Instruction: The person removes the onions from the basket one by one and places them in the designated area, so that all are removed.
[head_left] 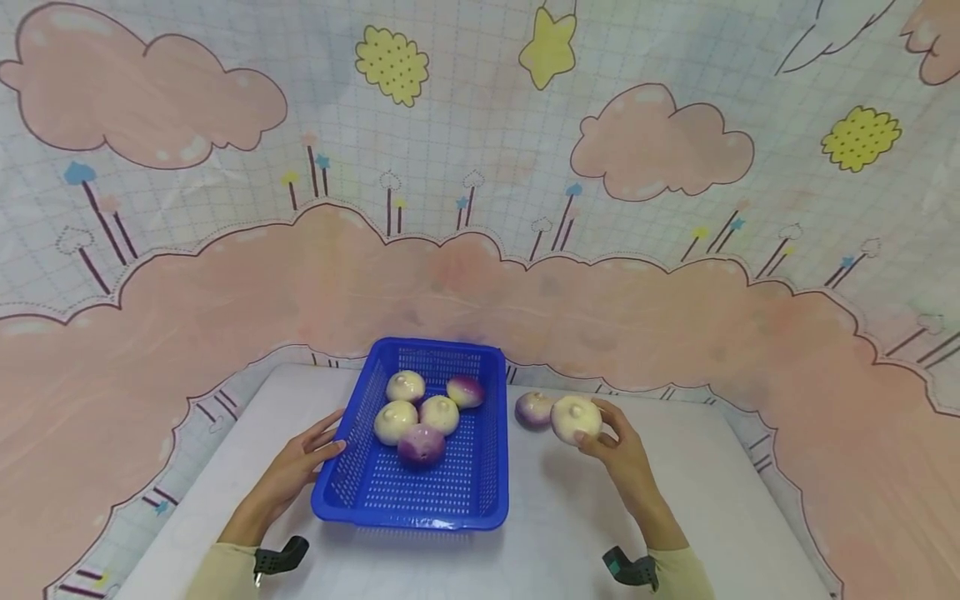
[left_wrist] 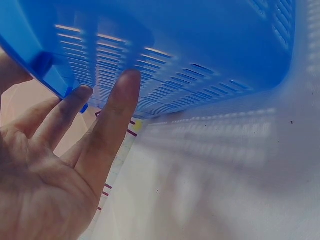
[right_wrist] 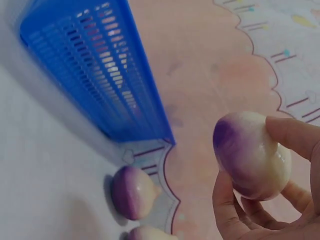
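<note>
In the head view my right hand (head_left: 618, 446) holds a pale round turnip (head_left: 576, 419) above the table, right of the blue basket (head_left: 487, 500). The right wrist view shows thumb and fingers around this turnip (right_wrist: 250, 155), with its purple patch facing left. My left hand (head_left: 296, 467) is at the basket's left side, its fingertips against the outer wall and rim. From the left wrist, its thumb and fingers (left_wrist: 127, 92) look extended along the slotted wall (left_wrist: 215, 45). Several white and purple turnips (head_left: 422, 445) lie inside the basket.
On the white table (head_left: 555, 533), a purple-and-white turnip (head_left: 532, 410) lies right of the basket. The right wrist view has a second loose turnip (right_wrist: 150, 234) beside it, partly cut off. A cloud-patterned cloth (head_left: 450, 283) rises behind the table.
</note>
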